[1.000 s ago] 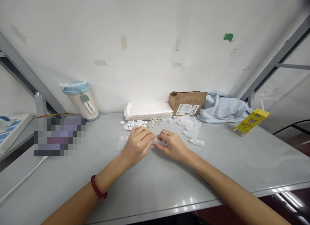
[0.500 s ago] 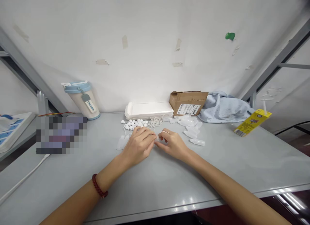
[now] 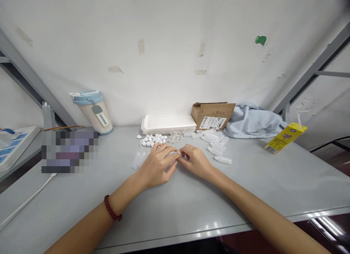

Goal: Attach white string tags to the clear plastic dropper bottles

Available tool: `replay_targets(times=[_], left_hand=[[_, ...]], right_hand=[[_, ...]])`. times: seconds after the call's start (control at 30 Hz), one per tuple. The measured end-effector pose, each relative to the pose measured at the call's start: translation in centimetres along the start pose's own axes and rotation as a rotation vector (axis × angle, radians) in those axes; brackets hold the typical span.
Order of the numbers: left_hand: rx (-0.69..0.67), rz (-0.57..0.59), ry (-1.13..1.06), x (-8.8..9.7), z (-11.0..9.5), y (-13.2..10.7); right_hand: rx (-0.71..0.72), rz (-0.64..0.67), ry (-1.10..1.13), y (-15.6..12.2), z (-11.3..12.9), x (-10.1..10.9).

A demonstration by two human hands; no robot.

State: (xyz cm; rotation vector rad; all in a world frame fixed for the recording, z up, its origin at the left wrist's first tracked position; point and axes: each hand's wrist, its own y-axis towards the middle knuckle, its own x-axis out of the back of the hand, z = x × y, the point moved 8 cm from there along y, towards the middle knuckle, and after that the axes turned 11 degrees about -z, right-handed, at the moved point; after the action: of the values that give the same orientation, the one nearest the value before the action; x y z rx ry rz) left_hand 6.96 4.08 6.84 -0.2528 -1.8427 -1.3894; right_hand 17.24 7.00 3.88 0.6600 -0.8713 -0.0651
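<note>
My left hand [image 3: 157,164] and my right hand [image 3: 195,160] meet at the middle of the grey table [image 3: 175,203], fingertips pinched together on a small clear plastic bottle [image 3: 175,153], mostly hidden between them. A red bead bracelet [image 3: 111,209] is on my left wrist, a ring on my right hand. Behind the hands lies a heap of small white caps [image 3: 152,139] and thin white strings [image 3: 175,137]. Several clear little bottles [image 3: 216,146] lie to the right, a few more [image 3: 136,160] to the left.
A stack of white trays [image 3: 168,123] and a cardboard box [image 3: 213,114] stand at the wall. A light-blue cloth [image 3: 253,121], a yellow drink carton [image 3: 286,137], a blue-lidded cup [image 3: 93,112] and a white cable [image 3: 24,203] are around.
Both hands have shifted slightly away from me and drawn closer, the fingertips now meeting on the small bottle. The other items have not moved.
</note>
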Motion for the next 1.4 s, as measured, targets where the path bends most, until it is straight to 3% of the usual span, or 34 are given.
replay_targets(times=[0.6,0.87,1.07,1.27,1.4], left_hand=[[0.081,0.066,0.033,-0.8,0.9,-0.3],[0.161,0.074,-0.043,-0.9,1.2,-0.4],[0.238,0.058,-0.093,-0.9,1.7,-0.5],[0.292,-0.006,-0.067,-0.5,2.2,-0.3],[0.241,0.063,-0.053,-0.9,1.9,-0.3]], right_hand=[[-0.084,0.099,-0.025,-0.2,-0.6,-1.0],[-0.078,0.005,0.053,0.1,-0.7,-0.2],[-0.233,-0.106,0.230,0.2,-1.6,0.7],[-0.470,-0.020,0.535,0.0,-2.3,-0.1],[-0.598,0.043,0.708,-0.2,-2.4,-0.8]])
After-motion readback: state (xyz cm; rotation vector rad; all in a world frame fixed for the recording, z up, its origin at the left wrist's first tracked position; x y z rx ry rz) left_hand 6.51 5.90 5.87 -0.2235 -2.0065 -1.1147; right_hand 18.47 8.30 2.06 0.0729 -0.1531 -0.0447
